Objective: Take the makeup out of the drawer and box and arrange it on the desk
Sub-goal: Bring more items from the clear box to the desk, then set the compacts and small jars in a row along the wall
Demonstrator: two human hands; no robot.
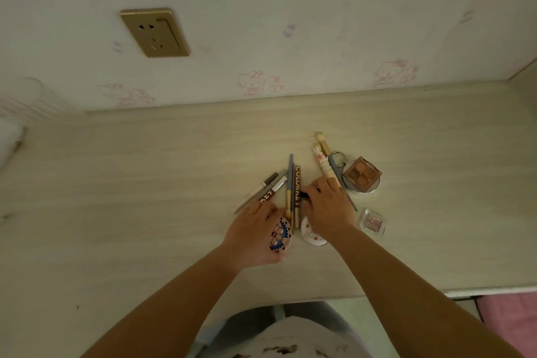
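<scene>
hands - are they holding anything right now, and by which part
The right hand pinches a small black item at its end. The left hand rests on the pencils; whether it grips cannot be told.

Makeup on my pale wood-grain desk (145,183): slim pencils (258,190) fanned leftward; a brown tube (297,195) lettered lengthwise, lying flat beside a blue-handled brush (290,180); a patterned blue compact (280,234); a brown eyeshadow palette (362,174) at right; a small clear pink palette (372,221) nearer me.

On the desk (145,183), pencils (261,187) fan out left of the brushes (325,160), a square palette (361,173) lies far right, and a small palette (372,220) sits nearer.
</scene>
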